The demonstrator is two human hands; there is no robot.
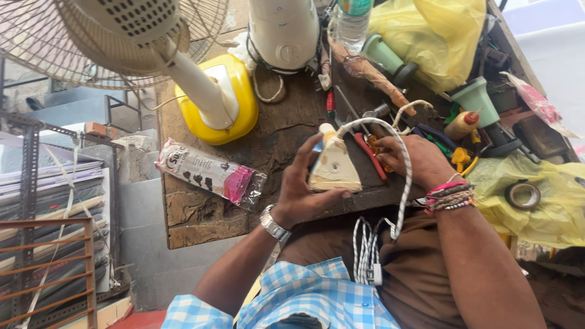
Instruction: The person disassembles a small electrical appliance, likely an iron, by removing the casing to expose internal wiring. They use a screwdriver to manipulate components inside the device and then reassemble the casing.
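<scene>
Cluttered and scarred, a dark wooden worktop [201, 213] fills the middle of the view, with metal racks and stacked sheets off to one side. Near its front edge a cream, triangular clothes iron [334, 167] stands tilted up on the wood. The left hand [303, 186] cups it from the side, fingers curled over the top and thumb pressed against the lower edge. The right hand [417, 159] rests just beside the iron, fingers bent down among the tools on the worktop; what they pinch, if anything, cannot be told. A white braided cord [403, 183] rises from the top of the iron, arches over the right hand and drops to the lap, where the rest lies bundled. A metal watch [273, 224] sits on the left wrist, and beaded bands [450, 196] on the right.

A red-handled screwdriver [369, 155] lies between the iron and the right hand. Further left lies a pink and white printed packet [207, 172]. Behind it stands a table fan with a yellow base [234, 100]. Yellow plastic bags [439, 36] are heaped at the far right, a roll of tape [523, 195] lies on another bag, and a small orange-capped bottle [461, 125] lies amid the tools.
</scene>
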